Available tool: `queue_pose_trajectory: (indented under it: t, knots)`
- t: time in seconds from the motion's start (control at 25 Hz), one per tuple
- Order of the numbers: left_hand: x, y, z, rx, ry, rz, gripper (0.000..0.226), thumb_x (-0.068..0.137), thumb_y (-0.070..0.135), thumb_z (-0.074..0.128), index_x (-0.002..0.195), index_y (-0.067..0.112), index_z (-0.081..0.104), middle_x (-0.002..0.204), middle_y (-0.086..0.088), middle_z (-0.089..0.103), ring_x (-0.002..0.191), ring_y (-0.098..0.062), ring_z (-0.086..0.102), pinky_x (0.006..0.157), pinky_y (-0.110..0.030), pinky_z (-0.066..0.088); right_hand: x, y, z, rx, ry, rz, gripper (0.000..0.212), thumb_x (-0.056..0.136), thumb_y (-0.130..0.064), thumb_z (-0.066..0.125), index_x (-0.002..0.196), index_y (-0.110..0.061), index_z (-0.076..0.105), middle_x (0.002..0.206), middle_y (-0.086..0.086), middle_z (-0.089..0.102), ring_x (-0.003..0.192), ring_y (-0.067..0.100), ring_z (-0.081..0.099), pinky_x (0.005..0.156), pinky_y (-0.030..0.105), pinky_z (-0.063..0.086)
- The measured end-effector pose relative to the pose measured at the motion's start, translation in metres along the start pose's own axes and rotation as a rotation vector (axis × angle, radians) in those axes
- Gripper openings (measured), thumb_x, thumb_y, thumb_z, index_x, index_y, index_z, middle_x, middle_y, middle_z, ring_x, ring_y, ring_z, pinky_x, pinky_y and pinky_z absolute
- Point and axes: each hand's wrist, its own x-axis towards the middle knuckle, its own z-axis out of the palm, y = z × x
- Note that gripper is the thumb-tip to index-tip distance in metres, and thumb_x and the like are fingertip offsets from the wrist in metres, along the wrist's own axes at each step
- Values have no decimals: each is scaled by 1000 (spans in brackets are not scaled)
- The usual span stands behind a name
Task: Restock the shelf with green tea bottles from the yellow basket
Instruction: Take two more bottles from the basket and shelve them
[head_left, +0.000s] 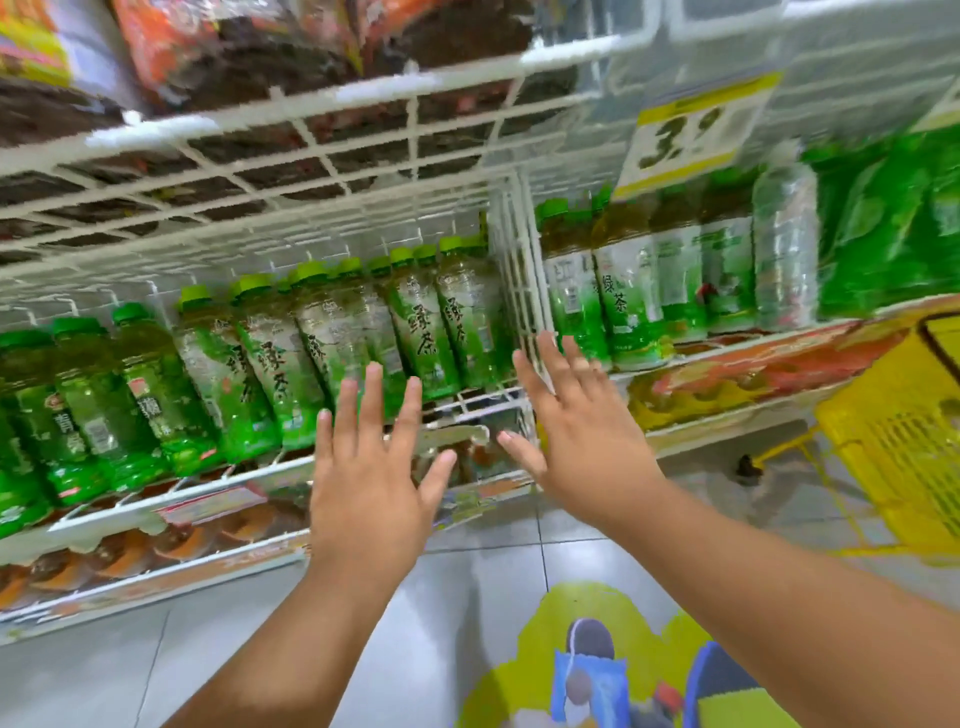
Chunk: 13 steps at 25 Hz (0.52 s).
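Green-capped plastic green tea bottles (332, 338) are crowding the white wire shelf (291, 467), the yellow plastic basket (893, 431) is waiting rightward, and we are holding our left hand (363, 483) and right hand (571, 431) before them, each grip spread, holding nothing.

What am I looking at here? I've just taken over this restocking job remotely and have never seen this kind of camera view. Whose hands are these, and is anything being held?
There is no machine: one wide-angle camera sits on a person's head and looks forward and down, so the tilted, blurry picture is their own view. The two bare arms are theirs. The left hand and the right hand are both spread open in front of the white wire shelf, and neither holds anything. On that shelf stand rows of clear plastic green tea bottles with green caps and green labels. A yellow price sign hangs above them. The yellow plastic basket stands on the grey tiled floor at the right edge; what it holds is not visible.
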Motion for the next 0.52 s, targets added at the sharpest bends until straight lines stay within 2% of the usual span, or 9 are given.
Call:
queue_pose_trajectory:
  t: [0.08, 0.2, 0.28, 0.4, 0.52]
  knots:
    - [-1, 53, -2, 0, -6, 40, 75, 94, 62, 38, 158, 21, 33, 167, -17, 17, 153, -39, 17, 122, -57, 19, -33, 42, -10, 31, 35, 36, 84, 94, -68, 23, 162, -19, 20, 169, 12, 13, 156, 33, 11, 123, 53, 21]
    - [-4, 142, -13, -36, 0, 71, 75, 95, 61, 38, 157, 21, 33, 167, -16, 16, 153, -38, 16, 122, -56, 18, -83, 114, -28, 67, 53, 62, 83, 93, -68, 24, 161, -19, 23, 169, 11, 15, 155, 33, 12, 124, 53, 18]
    - [-8, 207, -23, -69, 20, 119, 75, 95, 61, 38, 157, 19, 34, 168, -17, 14, 154, -39, 15, 122, -56, 17, -116, 168, -47, 62, 79, 79, 82, 93, -66, 33, 160, -19, 27, 168, 12, 19, 155, 33, 16, 122, 53, 23]
    - [-11, 290, -42, -95, 36, 158, 77, 94, 62, 34, 156, 18, 36, 167, -17, 16, 153, -39, 18, 121, -58, 21, -157, 242, -67, 33, 76, 109, 83, 94, -67, 40, 161, -21, 23, 169, 10, 15, 156, 30, 12, 123, 52, 23]
    - [-5, 359, -58, -124, 42, 160, 77, 94, 61, 36, 157, 17, 34, 168, -17, 16, 153, -39, 19, 120, -59, 23, -187, 306, -80, -15, 61, 137, 84, 93, -69, 33, 162, -22, 20, 170, 7, 11, 156, 29, 11, 123, 51, 21]
